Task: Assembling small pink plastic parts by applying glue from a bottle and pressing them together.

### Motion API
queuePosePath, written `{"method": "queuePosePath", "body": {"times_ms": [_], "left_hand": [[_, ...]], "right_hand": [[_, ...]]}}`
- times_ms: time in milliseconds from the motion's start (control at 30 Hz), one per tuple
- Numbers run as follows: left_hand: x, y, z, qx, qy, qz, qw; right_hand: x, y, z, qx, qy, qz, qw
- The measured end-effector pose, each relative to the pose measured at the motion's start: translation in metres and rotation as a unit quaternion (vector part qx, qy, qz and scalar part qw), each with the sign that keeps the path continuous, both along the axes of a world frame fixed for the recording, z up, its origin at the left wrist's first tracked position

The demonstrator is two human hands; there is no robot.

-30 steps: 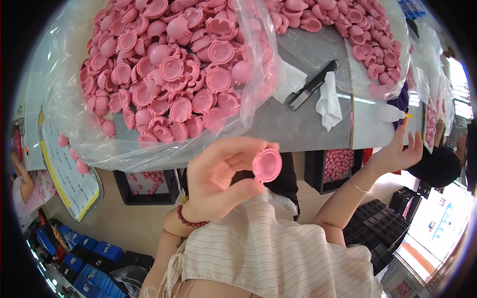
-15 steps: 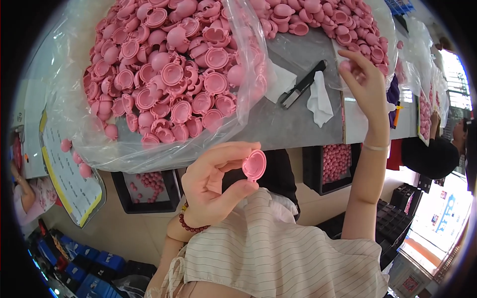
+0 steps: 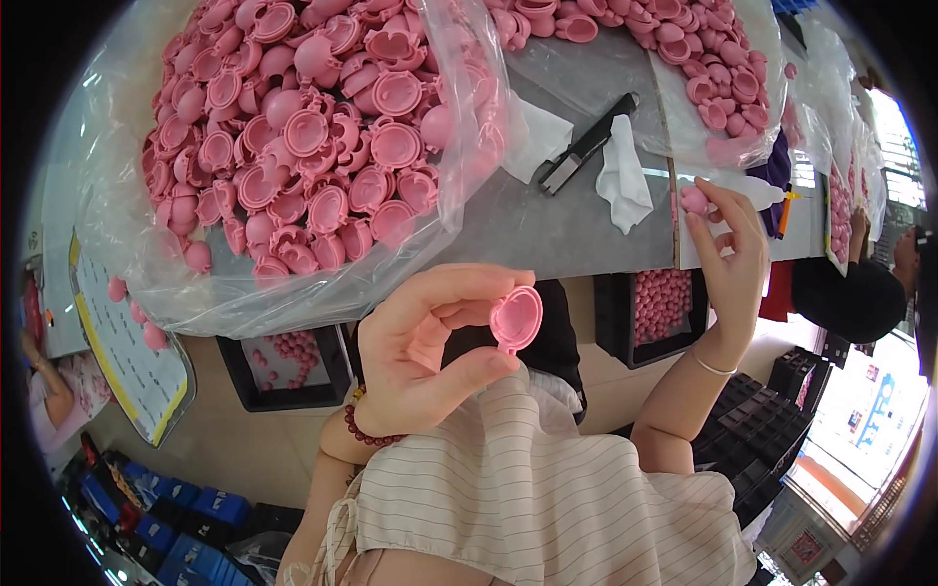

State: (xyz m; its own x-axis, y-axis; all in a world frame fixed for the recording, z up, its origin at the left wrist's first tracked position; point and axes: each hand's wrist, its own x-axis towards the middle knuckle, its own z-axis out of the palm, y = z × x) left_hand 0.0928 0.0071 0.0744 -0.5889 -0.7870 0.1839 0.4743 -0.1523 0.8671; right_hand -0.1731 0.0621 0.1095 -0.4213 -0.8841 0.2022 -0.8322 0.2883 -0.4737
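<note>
Between the thumb and fingers of my left hand [image 3: 415, 342] is a pink plastic half shell [image 3: 518, 318], its hollow side turned toward me and a small tab at its lower edge. My right hand [image 3: 728, 244], out to the right over the table edge, pinches a second pink shell piece [image 3: 694, 199] in its fingertips. A large heap of pink shells [image 3: 308, 132] lies in a clear plastic bag [image 3: 283, 311] at the left of the table. Another heap of pink shells [image 3: 723, 73] lies at the far right.
A black-handled cutter [image 3: 589, 146] rests between a white cloth [image 3: 622, 176] and a white sheet [image 3: 535, 137] on the grey table [image 3: 547, 234]. Below the edge stand two black trays [image 3: 283, 398] [image 3: 640, 366] of small pink balls. Other people sit at both sides.
My right hand has come nearer from the far heap with a pink shell piece in its fingertips. My left hand and its half shell have shifted slightly right.
</note>
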Motion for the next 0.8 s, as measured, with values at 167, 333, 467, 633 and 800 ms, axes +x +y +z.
{"method": "queuePosePath", "body": {"times_ms": [167,333,467,633,800], "left_hand": [[-0.003,0.004,0.006,0.059,-0.010,0.016,0.998],[-0.006,0.004,0.002,0.026,-0.019,0.005,0.999],[-0.008,0.006,0.000,0.003,-0.041,0.015,0.999],[-0.011,0.007,0.000,0.000,-0.081,0.027,0.996],[-0.012,0.005,-0.002,-0.036,-0.100,0.027,0.994]], "right_hand": [[0.019,-0.001,0.005,-0.107,-0.180,0.063,0.976],[0.083,-0.008,0.003,-0.167,-0.219,0.289,0.917],[0.086,-0.011,-0.011,-0.177,-0.182,0.326,0.911],[0.084,-0.010,-0.014,-0.173,-0.170,0.323,0.915],[0.088,-0.005,-0.011,-0.155,-0.156,0.288,0.932]]}}
